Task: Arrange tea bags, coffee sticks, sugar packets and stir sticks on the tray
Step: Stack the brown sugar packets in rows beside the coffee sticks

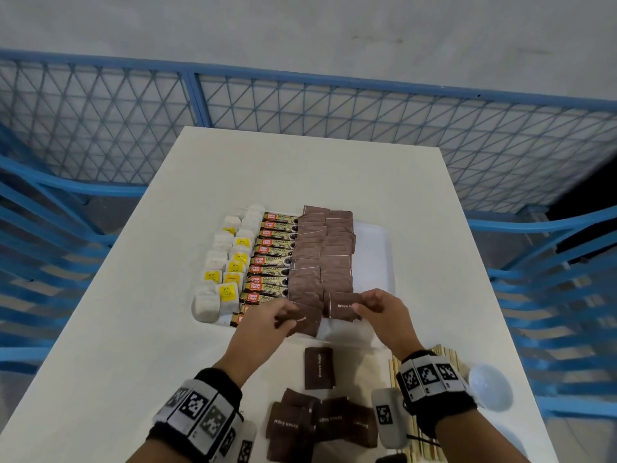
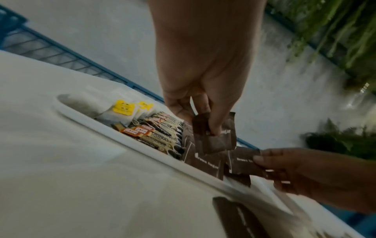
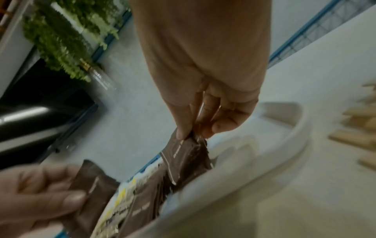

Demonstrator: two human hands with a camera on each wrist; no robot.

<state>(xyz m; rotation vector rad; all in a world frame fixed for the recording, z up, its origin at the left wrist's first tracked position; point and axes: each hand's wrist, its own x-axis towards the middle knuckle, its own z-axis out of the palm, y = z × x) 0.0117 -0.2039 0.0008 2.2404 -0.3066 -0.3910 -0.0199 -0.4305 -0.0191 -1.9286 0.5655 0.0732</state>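
Nearest the body, on the white desk (image 1: 117,329), loose dark-brown paper sugar packets (image 1: 320,422) lie beside pale wooden stir sticks (image 1: 447,354) and a white bowl (image 1: 490,385). Just beyond, the left hand (image 1: 263,324) and right hand (image 1: 384,312) each pinch one brown packet between curled fingers (image 2: 213,127) over the near rim of the white plastic tray (image 1: 377,255). Farther in, packet rows, coffee sticks (image 1: 273,252) and white tea bags (image 1: 227,262) fill its left part. A careless drop could likely nudge the overlapped rows askew. Blue mesh fencing (image 1: 300,101) stands behind.
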